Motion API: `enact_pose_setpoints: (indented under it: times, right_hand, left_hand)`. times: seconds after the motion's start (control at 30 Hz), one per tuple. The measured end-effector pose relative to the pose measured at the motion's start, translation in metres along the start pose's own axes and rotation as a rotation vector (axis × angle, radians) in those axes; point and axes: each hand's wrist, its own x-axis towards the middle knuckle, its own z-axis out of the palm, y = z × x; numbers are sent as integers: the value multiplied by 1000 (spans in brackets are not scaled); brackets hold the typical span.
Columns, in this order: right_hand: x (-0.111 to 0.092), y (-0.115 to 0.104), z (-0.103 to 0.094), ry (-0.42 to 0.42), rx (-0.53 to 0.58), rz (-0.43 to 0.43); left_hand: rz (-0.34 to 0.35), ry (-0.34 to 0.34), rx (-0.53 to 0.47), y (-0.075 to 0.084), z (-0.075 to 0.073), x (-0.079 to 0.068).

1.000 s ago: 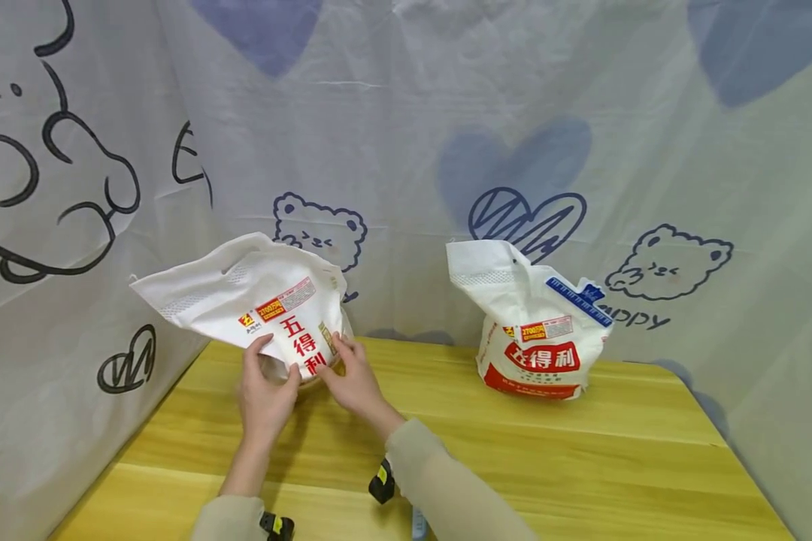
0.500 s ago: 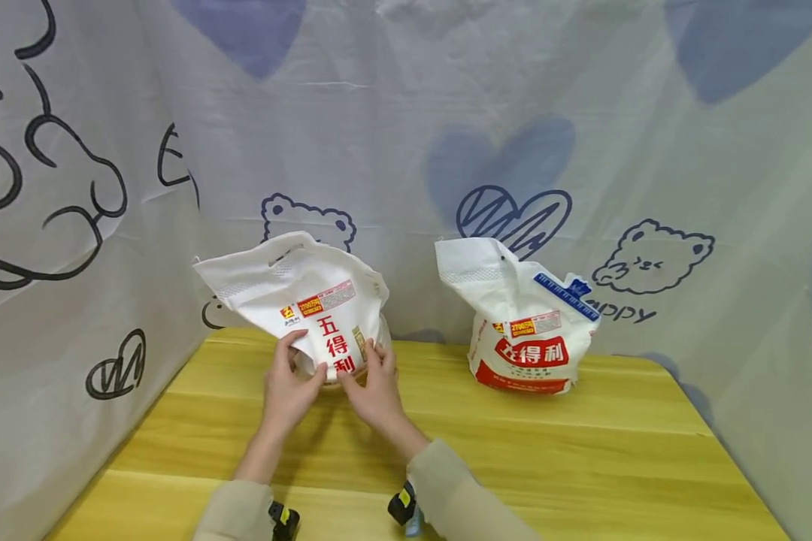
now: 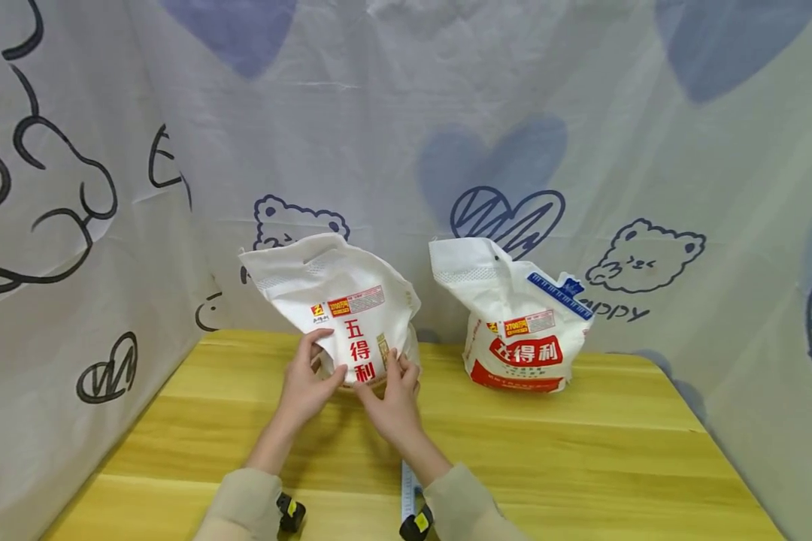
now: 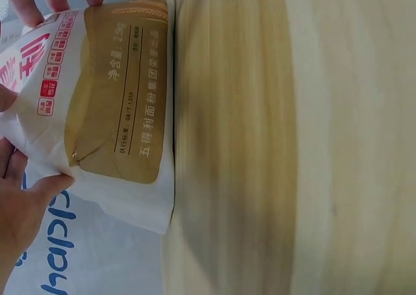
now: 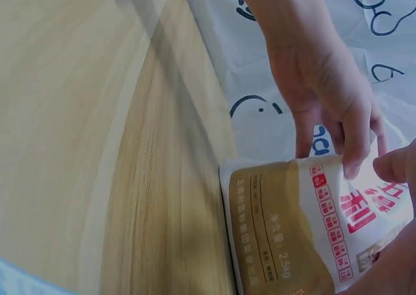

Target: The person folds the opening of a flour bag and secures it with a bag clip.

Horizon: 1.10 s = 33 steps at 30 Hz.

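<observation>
In the head view a white flour bag [image 3: 328,282] with red lettering stands on the table, its loose top flopped to the left. My left hand [image 3: 311,383] grips its lower left front and my right hand [image 3: 394,391] its lower right front, thumbs close together below the lettering. The left wrist view shows the bag's tan lower panel [image 4: 123,100] near the tabletop, with the left thumb pressing the edge. From the right wrist, the left hand's fingers [image 5: 354,139] lie on the bag. Fingertips behind the bag are hidden.
Close on the right stands a second flour bag [image 3: 524,353], a dark blue clip [image 3: 560,295] across its folded top. A pale blue strip [image 3: 408,488] lies near the front, partly hidden by the right wrist's black camera [image 3: 416,524]. Printed cloth [image 3: 379,150] hangs behind the wooden table [image 3: 582,466].
Both hands have moved the flour bag to the right, closer to the clipped bag. The pale blue strip shows more now. The head view has shifted slightly.
</observation>
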Motion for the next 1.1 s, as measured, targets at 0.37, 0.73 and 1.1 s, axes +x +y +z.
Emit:
enact_pose_setpoints:
  times: [0.37, 0.73, 1.1]
  right_hand:
    - [-10, -2, -3, 18, 37, 2]
    - [-11, 5, -13, -1, 160, 18]
    - [-8, 11, -34, 9, 250, -81]
  left_hand:
    - [-4, -92, -21, -1, -5, 6]
    - [-4, -124, -5, -3, -4, 8]
    - [7, -103, 106, 4, -3, 6]
